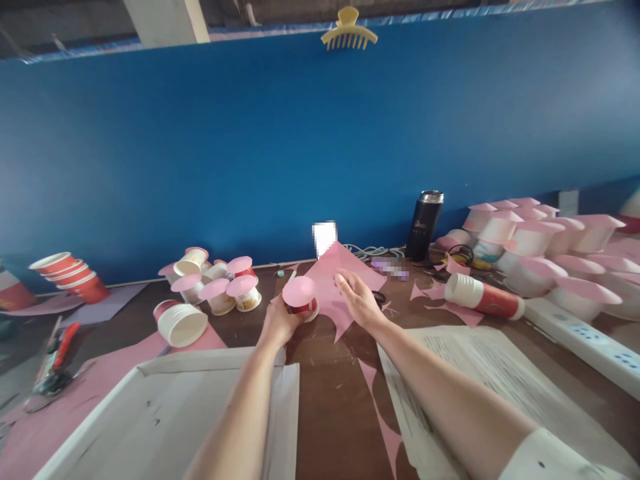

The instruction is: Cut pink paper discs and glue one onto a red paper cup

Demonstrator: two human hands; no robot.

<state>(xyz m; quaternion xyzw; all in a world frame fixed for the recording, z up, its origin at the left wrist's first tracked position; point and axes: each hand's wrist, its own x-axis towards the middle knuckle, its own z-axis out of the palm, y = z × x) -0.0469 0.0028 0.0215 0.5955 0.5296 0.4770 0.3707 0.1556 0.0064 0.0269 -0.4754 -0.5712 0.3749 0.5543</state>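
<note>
A red paper cup topped by a round pink paper disc stands on the brown table, and my left hand is wrapped round its near left side. To the right of that cup, my right hand is held over a cut pink sheet, with its fingers extended and nothing visible in them. Left of my left hand is a group of small cups with pink discs on top. An overturned white-and-red cup lies in front of them.
A black bottle stands by the blue partition. Many pink-topped cups fill the right side, near a power strip. A white box lid and printed paper lie in front. Stacked red cups lean at left.
</note>
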